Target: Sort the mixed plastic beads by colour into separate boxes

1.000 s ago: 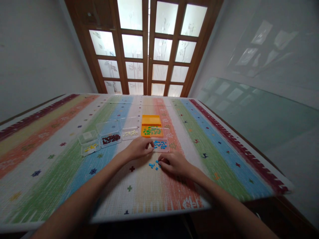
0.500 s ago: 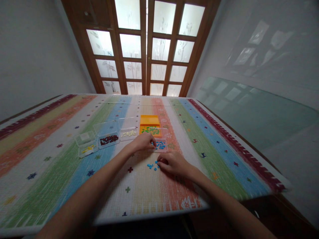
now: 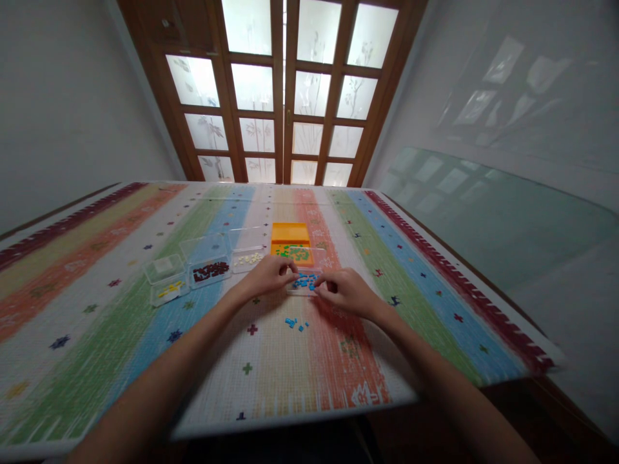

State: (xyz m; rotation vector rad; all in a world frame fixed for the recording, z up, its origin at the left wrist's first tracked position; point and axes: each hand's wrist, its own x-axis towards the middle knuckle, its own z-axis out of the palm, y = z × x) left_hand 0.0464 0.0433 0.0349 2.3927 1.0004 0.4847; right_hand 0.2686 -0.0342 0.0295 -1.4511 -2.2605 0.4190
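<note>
A small clear plastic box (image 3: 304, 291) of little blue pieces (image 3: 304, 281) lies between my hands. My left hand (image 3: 271, 277) is at its left side, thumb and fingers pinched together by the rim; what they hold, if anything, is too small to make out. From the right, my right hand (image 3: 349, 291) reaches over the box's right side. Its fingertips are closed, with a small blue piece showing at them. Nearer to me, several loose blue pieces (image 3: 291, 322) lie on the striped tablecloth (image 3: 275, 374).
Behind the blue box stands an open orange box (image 3: 290, 231) with green pieces. To the left are open clear boxes with cream pieces (image 3: 249, 259), dark red pieces (image 3: 209, 272) and yellow pieces (image 3: 170, 291). The table's front edge (image 3: 294, 420) is close to me.
My right hand has moved from the loose blue pieces forward to the box, and fewer pieces lie on the cloth. My left hand has shifted slightly left, from over the box to its side.
</note>
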